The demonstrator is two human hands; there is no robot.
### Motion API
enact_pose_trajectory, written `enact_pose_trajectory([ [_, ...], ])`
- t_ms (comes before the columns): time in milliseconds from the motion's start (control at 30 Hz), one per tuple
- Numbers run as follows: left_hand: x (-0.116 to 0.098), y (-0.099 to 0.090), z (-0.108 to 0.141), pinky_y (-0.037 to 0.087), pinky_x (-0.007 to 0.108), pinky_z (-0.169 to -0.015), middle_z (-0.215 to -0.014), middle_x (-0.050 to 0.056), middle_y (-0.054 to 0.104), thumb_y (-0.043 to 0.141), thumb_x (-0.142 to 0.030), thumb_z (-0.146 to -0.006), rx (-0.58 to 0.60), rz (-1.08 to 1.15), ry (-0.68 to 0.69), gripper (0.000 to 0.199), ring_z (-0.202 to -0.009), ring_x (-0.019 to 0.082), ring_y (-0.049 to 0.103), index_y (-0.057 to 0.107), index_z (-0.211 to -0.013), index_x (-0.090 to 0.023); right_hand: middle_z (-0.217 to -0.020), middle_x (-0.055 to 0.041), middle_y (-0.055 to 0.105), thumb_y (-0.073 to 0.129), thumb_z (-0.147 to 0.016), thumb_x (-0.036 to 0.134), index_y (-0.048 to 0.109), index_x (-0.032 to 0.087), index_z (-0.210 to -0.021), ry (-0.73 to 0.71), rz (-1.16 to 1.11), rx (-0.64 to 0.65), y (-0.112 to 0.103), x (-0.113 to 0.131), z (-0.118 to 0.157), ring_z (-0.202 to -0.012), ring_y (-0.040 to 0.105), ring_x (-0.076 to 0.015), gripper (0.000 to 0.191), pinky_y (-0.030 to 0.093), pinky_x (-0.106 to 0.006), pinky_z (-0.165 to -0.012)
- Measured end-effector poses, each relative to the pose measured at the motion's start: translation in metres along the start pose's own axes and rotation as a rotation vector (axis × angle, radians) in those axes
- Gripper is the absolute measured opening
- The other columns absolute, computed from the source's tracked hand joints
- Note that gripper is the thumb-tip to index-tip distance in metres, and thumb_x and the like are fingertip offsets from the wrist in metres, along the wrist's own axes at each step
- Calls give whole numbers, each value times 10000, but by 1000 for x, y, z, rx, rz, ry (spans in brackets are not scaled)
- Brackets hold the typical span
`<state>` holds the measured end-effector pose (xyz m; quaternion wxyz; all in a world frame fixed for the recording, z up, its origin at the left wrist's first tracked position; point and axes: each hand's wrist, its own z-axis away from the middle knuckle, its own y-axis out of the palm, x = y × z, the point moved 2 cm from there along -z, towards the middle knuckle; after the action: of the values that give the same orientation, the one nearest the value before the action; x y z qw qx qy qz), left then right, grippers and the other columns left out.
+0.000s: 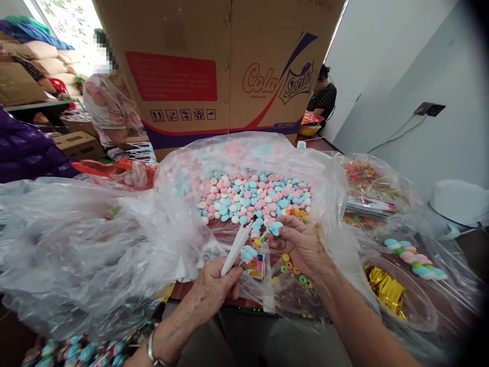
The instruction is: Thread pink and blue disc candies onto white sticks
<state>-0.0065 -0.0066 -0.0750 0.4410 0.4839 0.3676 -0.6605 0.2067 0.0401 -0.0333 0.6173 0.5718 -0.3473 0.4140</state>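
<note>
My left hand is closed round a bundle of thin white sticks that slant up and to the right. Just beside the bundle, blue candies sit on what looks like another stick by my left fingers. Between the fingertips of my right hand is a blue marshmallow-like candy, with a short pale stick below it. Beyond both hands lies a heap of pink, blue and white candies in a clear plastic bag. Small ring-shaped gummies are scattered under my right hand.
A large cardboard box stands behind the heap. Crumpled plastic covers the left side. At right are a bag of colourful candies, a twisted candy skewer and gold ties. Two people sit beyond the box.
</note>
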Motion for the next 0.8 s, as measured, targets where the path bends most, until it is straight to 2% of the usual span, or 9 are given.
enact_pose_trajectory([
  [267,-12,1,1,233,234,-424,-410,-45,447,542,-458,-835,-24,-93,27,395,-424,111,359,483,-535,-207,-748,-4,711,834,-647,285,681,184,-874,-24,8,29,3,-2,-1,-651,677,-143,291,549,-251,-605],
  [567,-18,2,1,228,238,-427,-407,-44,450,557,-412,-846,-23,-98,25,376,-417,113,360,476,-539,-211,-808,-14,726,848,-621,306,719,192,-861,-54,36,2,3,-2,-5,-681,674,-145,295,574,-269,-619],
  [800,-16,2,1,239,237,-437,-409,-49,448,569,-419,-845,-28,-98,11,372,-418,111,363,478,-554,-206,-890,-6,750,845,-643,310,769,233,-935,-121,165,23,-2,-10,-5,-799,693,-155,312,591,-308,-776],
])
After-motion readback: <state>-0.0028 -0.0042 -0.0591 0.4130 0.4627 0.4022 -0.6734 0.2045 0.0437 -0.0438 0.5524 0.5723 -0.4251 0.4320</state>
